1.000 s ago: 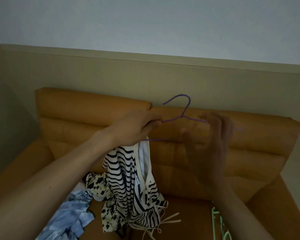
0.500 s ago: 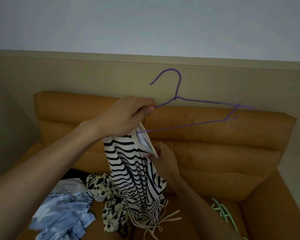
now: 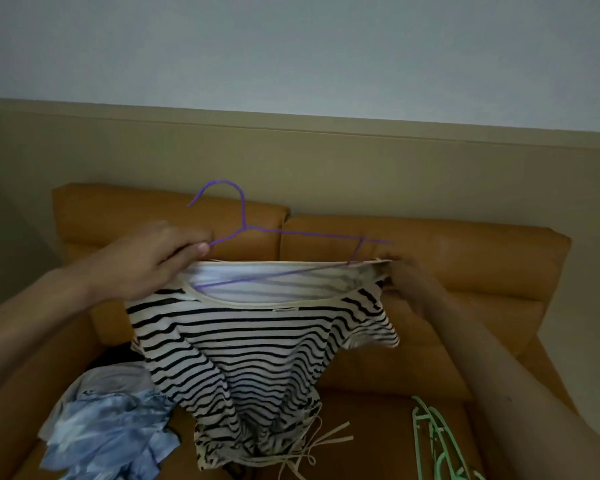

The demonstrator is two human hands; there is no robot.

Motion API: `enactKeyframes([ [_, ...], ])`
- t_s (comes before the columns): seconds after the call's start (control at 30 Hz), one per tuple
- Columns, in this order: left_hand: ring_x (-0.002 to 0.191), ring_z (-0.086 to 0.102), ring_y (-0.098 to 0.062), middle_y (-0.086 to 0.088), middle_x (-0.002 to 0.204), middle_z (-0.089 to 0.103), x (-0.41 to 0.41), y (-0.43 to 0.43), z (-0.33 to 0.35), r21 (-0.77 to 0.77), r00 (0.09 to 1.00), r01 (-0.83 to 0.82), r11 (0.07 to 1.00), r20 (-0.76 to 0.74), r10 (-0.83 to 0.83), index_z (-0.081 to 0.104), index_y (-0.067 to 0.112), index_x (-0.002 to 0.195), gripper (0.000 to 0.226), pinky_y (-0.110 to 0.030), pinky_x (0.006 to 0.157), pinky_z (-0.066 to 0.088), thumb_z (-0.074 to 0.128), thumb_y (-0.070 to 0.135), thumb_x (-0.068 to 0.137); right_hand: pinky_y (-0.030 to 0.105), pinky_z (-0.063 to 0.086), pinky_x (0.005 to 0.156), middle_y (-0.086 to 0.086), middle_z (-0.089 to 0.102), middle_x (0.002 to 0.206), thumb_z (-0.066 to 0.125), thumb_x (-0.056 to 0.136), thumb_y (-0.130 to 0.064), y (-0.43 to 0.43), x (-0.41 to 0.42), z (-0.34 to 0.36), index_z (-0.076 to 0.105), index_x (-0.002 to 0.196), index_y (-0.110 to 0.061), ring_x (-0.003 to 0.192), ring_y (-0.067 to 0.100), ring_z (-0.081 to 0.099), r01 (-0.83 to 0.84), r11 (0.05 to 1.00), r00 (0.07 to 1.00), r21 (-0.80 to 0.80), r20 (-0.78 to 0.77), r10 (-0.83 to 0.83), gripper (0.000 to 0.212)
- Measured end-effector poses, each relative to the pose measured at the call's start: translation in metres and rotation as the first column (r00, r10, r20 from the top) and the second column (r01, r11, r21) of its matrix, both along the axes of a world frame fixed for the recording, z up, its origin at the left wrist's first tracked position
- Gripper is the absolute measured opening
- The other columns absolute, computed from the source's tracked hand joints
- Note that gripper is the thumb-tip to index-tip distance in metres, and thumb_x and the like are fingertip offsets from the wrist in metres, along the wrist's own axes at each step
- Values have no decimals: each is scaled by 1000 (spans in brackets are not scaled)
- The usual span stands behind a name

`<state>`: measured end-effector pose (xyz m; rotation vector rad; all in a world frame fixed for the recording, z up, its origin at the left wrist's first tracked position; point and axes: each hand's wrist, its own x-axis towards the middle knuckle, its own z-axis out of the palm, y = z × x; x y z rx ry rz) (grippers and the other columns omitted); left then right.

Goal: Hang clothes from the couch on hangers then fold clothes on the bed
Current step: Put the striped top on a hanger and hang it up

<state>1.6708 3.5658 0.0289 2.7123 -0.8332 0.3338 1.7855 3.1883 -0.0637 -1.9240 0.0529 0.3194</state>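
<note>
A black-and-white striped top point(image 3: 257, 344) hangs spread out in front of the orange couch point(image 3: 447, 258). A thin purple wire hanger point(image 3: 243, 216) sits partly inside its cream-edged neckline, with the hook sticking up. My left hand point(image 3: 153, 261) pinches the hanger's left arm together with the top's left shoulder. My right hand point(image 3: 409, 275) grips the top's right shoulder at the hanger's right end, stretching the neckline wide. The hanger's lower bar runs inside the neck opening.
A blue tie-dye garment point(image 3: 108, 431) and a dark-patterned cream garment point(image 3: 229, 452) lie on the couch seat at lower left. Several green plastic hangers point(image 3: 437, 441) rest on the seat at lower right. A beige wall panel runs behind the couch.
My right hand moved from the top's neckline at the centre out to the right shoulder, pulling the top open across the hanger. The bunched top now hangs spread wide.
</note>
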Motion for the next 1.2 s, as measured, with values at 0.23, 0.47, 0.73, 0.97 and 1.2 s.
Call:
enactKeyframes([
  [0.23,48,39,-4,11,53,41,6,13,-21,117,993,-75,990,101,64,40,31,79,35,-34,48,37,26,53,103,45,54,77,18,67,94,53,101,-19,9,0,44,67,100,-2,83,31,61,-53,999,999,5,10,53,22],
  [0.47,51,55,-19,10,50,38,11,2,-22,196,969,-175,965,207,133,45,31,80,36,-31,45,36,25,51,102,30,49,63,18,70,82,54,102,-24,2,-5,81,71,86,-5,74,30,65,-162,962,972,-219,132,194,31],
  [0.73,53,58,-29,6,53,46,17,1,-20,186,952,-206,961,267,152,40,31,82,40,-30,45,32,17,57,102,41,50,84,22,72,102,52,105,-29,-11,-14,97,71,105,-1,92,35,67,-239,933,953,-270,118,278,34],
  [0.97,51,57,-31,-1,57,54,9,-33,-18,190,969,-119,975,235,73,41,31,86,25,-32,43,37,28,46,101,33,35,59,7,59,77,47,102,-16,-2,-9,105,60,84,-3,70,21,51,-63,819,922,-570,281,267,26],
  [1.2,43,44,-13,11,53,49,-14,-45,-5,114,988,34,993,143,-51,55,37,93,29,-30,41,28,31,44,107,35,42,66,5,59,89,49,103,-44,-25,6,106,57,97,-16,81,27,56,303,581,847,-755,493,200,30],
])
